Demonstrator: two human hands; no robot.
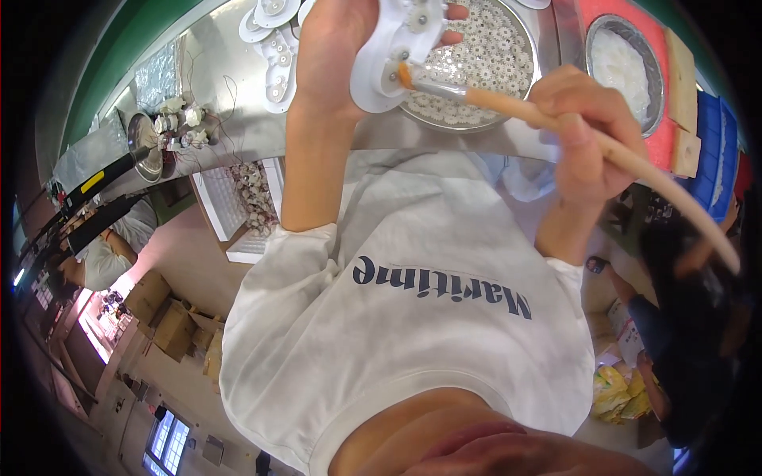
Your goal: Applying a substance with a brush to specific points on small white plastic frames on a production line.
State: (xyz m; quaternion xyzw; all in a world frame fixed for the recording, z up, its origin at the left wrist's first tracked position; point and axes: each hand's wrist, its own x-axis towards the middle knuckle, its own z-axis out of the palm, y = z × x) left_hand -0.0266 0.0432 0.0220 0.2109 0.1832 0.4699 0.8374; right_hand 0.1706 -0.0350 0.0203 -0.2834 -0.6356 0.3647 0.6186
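My left hand (337, 55) grips a white plastic housing (369, 83) with rounded lobes and small gears and metal pins set in it. Its fingertips show beyond the far right edge. Pinched in my right hand (587, 131) is a paintbrush (508, 105) with a long pale wooden handle and a metal collar. The orange-brown bristles touch the lower end of the housing, near one of its pins. Under and behind the brush, a round metal tray (535, 67) holds many small white gears (476, 71).
More white housings (278, 71) lie left of my left forearm. Wired white motors (186, 123) sit farther left. At right are a metal bowl (657, 95) of white paste-like material, wooden blocks (684, 151) and a blue bin (718, 159). A white box (222, 202) holds small parts. Other people are nearby.
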